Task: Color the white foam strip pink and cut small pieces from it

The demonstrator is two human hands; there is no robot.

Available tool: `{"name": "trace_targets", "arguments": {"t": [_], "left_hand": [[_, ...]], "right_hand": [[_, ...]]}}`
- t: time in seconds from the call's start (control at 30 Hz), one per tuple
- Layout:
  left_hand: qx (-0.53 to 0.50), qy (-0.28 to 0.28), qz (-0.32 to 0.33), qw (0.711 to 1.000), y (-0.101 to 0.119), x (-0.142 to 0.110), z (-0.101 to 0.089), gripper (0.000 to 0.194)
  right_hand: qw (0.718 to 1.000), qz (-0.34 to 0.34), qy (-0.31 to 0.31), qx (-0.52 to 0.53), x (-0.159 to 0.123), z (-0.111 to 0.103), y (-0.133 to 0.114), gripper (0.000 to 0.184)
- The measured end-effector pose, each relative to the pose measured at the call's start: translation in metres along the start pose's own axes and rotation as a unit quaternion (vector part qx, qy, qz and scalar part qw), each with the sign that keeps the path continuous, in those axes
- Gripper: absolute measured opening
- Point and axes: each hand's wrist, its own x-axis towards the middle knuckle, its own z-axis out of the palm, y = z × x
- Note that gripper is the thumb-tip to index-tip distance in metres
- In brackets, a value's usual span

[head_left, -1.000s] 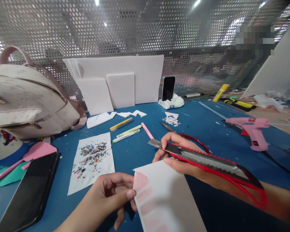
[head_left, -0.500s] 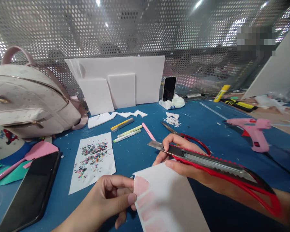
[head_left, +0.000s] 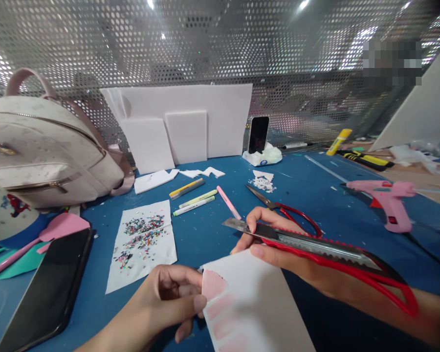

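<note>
A white foam board (head_left: pixel 267 298) with pink patches down its left side is held up at the lower middle. My left hand (head_left: pixel 179 298) pinches its upper left edge between thumb and fingers. A red and black utility knife (head_left: pixel 315 247) with its blade out lies across my right hand (head_left: pixel 267 234), whose thumb and fingers close on its front end. The thumb of that hand also rests at the board's top edge. Just behind it lie scissors (head_left: pixel 282 210) with red handles, and a pink marker (head_left: pixel 228 201) sits near the blade tip.
A sheet of paper (head_left: pixel 146 274) with colourful glitter bits lies left of centre, by a black phone (head_left: pixel 51 288). Several markers (head_left: pixel 194 203) lie behind. A backpack (head_left: pixel 51 146) stands left. White boards (head_left: pixel 223 122) lean at the back. A pink glue gun (head_left: pixel 394 195) is right.
The knife's rear end has tipped slightly up and left in my right hand. The board has shifted a little left. My left hand keeps its pinch.
</note>
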Motion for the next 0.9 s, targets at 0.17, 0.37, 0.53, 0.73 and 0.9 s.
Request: {"name": "trace_targets", "arguments": {"t": [0.17,0.37,0.53,0.73,0.9], "left_hand": [[0.004,0.006,0.000,1.000,0.000,0.000,0.000,0.033],[0.016,0.007,0.018,1.000,-0.004,0.002,-0.002,0.037],[0.037,0.011,0.038,0.999,-0.003,0.001,0.001,0.030],[0.012,0.028,0.084,0.996,-0.004,0.003,0.000,0.029],[-0.020,0.070,0.107,0.992,-0.008,0.006,-0.006,0.024]], "right_hand": [[1.000,0.003,-0.001,0.029,0.000,0.002,0.004,0.022],[0.999,0.019,0.010,0.038,0.002,0.006,0.001,0.024],[0.999,0.024,0.017,0.026,0.001,0.004,0.001,0.024],[0.999,0.026,0.021,0.006,0.001,0.003,0.004,0.024],[0.996,0.056,0.065,0.029,0.004,0.006,0.012,0.024]]}}
